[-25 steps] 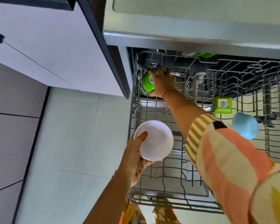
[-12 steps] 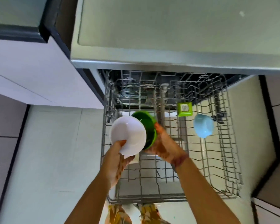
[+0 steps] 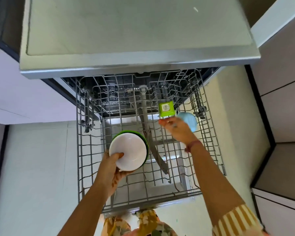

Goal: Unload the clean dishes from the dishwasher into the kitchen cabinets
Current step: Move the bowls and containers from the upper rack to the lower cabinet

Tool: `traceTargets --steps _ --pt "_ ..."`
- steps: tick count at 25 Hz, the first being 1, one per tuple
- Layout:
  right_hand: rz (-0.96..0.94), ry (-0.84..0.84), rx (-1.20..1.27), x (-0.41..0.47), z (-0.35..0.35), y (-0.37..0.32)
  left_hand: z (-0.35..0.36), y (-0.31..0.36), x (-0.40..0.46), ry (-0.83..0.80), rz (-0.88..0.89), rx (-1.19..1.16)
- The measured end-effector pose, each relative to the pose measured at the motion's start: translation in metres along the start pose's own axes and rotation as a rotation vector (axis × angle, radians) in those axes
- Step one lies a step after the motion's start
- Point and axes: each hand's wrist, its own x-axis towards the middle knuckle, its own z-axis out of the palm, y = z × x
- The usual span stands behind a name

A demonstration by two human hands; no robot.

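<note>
My left hand (image 3: 111, 165) grips a white bowl (image 3: 129, 151) stacked on a green bowl (image 3: 144, 139), whose rim shows behind it, above the pulled-out wire rack (image 3: 209, 147). My right hand (image 3: 176, 129) reaches over the rack's right side, fingers apart and blurred, just left of a light blue cup (image 3: 188, 120) standing in the rack. A small green square box (image 3: 166, 108) sits in the rack just above that hand. Whether the fingers touch the cup I cannot tell.
The dishwasher's steel countertop (image 3: 134, 36) overhangs the rack at the top. A grey spray arm (image 3: 152, 142) runs under the rack wires. White cabinet fronts (image 3: 283, 103) stand right, another (image 3: 24, 92) left, with pale floor tiles (image 3: 37, 167) beside the rack.
My right hand passed the green bowl under the white bowl in my left hand, let go, then moved right toward the blue cup. The camera view rose and tilted.
</note>
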Motion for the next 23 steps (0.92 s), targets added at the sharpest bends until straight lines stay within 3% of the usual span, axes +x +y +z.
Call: traceTargets --steps 1,2,7,10,14,16,19,23 --pt "0.032 0.214 -0.183 0.019 -0.010 0.020 0.001 -0.004 0.003 0.002 -0.006 0.003" --pt "0.095 0.318 -0.349 0.035 -0.015 0.039 0.003 -0.007 0.005 0.002 -0.015 0.006" --pt "0.125 0.240 -0.571 0.075 -0.002 0.082 0.006 -0.020 0.015 0.037 -0.039 0.086" --pt "0.144 0.316 -0.441 0.077 0.006 0.082 0.010 -0.020 0.013 0.074 -0.041 0.132" --pt "0.044 0.479 -0.003 0.033 -0.006 0.064 0.016 -0.014 0.007 0.027 -0.027 0.228" --pt "-0.026 0.368 0.317 -0.009 -0.008 0.039 0.024 -0.009 0.005 0.010 -0.011 0.272" --pt "-0.066 -0.124 0.798 -0.058 0.006 0.010 0.039 0.000 0.002 0.005 0.001 0.303" --pt "0.047 -0.358 1.054 -0.060 0.026 -0.001 0.045 0.010 0.003 0.035 0.033 0.383"
